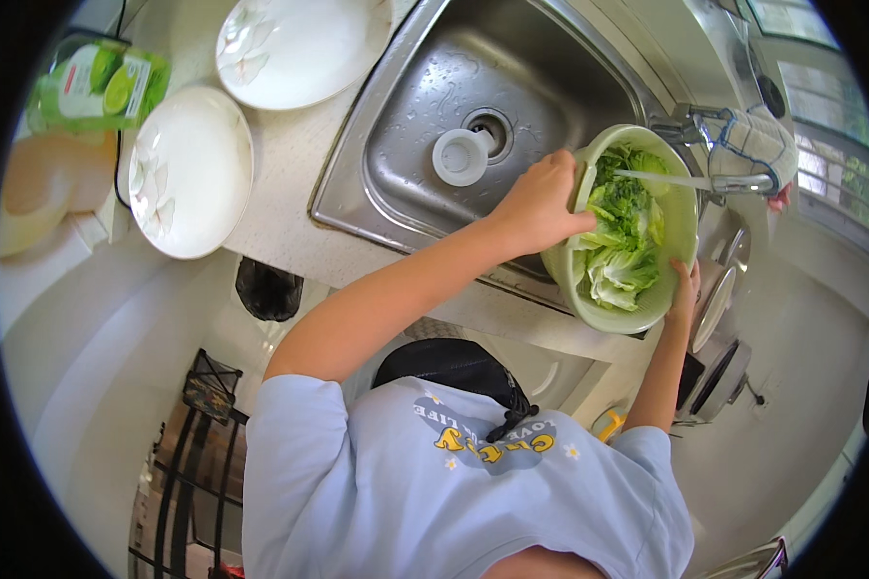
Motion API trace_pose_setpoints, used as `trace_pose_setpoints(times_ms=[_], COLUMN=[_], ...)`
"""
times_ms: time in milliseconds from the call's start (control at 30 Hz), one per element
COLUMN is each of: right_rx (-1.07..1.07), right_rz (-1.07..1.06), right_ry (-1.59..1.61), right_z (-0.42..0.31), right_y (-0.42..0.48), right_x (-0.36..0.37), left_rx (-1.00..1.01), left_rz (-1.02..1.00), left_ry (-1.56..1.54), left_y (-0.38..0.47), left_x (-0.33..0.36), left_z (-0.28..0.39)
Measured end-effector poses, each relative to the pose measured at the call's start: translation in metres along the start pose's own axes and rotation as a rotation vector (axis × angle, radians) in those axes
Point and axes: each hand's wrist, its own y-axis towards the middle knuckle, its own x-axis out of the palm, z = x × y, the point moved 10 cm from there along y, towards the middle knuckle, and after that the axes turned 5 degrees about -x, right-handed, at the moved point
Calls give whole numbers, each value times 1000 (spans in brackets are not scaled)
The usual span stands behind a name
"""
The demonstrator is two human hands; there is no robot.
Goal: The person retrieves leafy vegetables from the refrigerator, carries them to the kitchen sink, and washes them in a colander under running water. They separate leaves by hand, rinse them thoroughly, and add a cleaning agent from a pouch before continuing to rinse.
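A light green colander basket [685, 210] is tilted at the right end of the stainless steel sink [471, 72], with torn lettuce leaves [626, 250] inside. My left hand [547, 206] grips its left rim, thumb over the edge. Lower on the right side, my right hand [684, 289] holds the basket from outside; some of its fingers are hidden behind the wall. From the faucet [742, 184], a stream of water [662, 177] runs onto the leaves.
A white drain strainer [458, 157] lies beside the sink's drain hole [498, 132]. Two white plates [188, 174] [297, 58] sit on the left counter, near a green bottle [101, 85]. A checked cloth [757, 145] hangs by the faucet. Pots [720, 380] stand at right.
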Motion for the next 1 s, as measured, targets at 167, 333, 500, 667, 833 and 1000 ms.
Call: trace_pose_setpoints(times_ms=[167,333,500,667,833,1000], right_rx=[-13,4,-73,-53,-51,-114], right_rz=[-7,-45,-24,-16,20,-8], right_ry=[21,102,80,43,1,0], right_z=[22,21,13,15,6,-15], right_y=[0,-11,-12,-11,-13,-13], right_x=[-8,-2,-5,-7,-3,4], left_rx=[-113,-274,-405,-208,-94,-434], left_rz=[-213,-204,-630,-468,-338,-426], left_ry=[-186,953,1337,1215,1172,-67], left_y=[8,47,27,50,72,41], left_x=[15,-65,-37,-4,8,29], left_z=[-17,-113,-228,-236,-205,-127])
